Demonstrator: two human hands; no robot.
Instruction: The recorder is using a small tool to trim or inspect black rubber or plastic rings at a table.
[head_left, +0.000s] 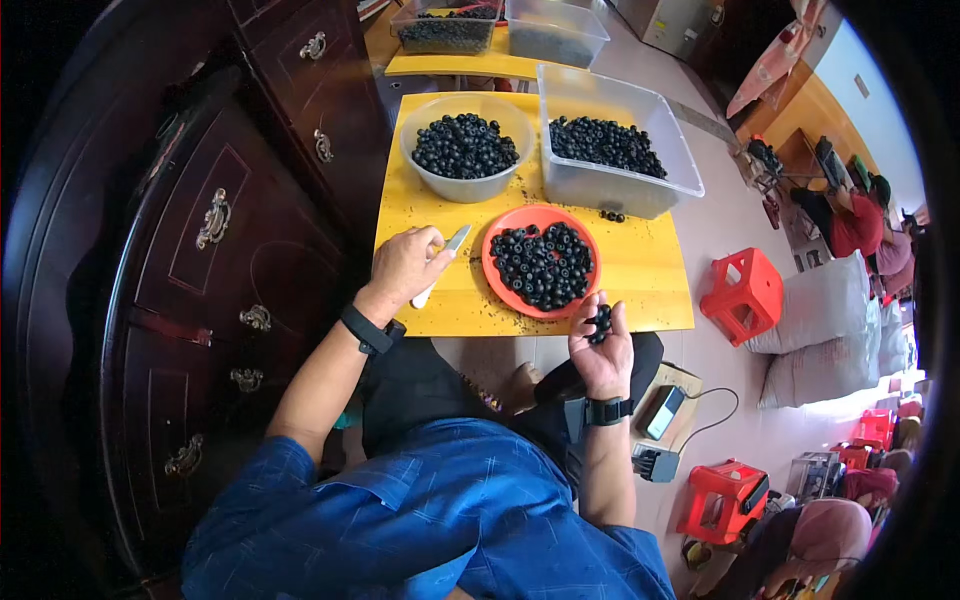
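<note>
My left hand (405,265) has its fingers closed over the middle of a small knife (422,297) with a white handle, its blade pointing away to the right. A red-orange plate (490,274), piled with small round black pieces (543,270) showing pale ring-like spots, sits to the right of that hand. My right hand (604,355) is palm up at the table's front edge, fingers curled around several black pieces (600,322) of the same kind. Their exact kind is unclear.
Behind the plate stand a round clear tub (465,188) and a rectangular clear bin (610,190), both holding black pieces. Dark crumbs dot the yellow table (640,290). Dark wooden cabinets (190,270) flank the left. Red stools (745,297) and people are at right.
</note>
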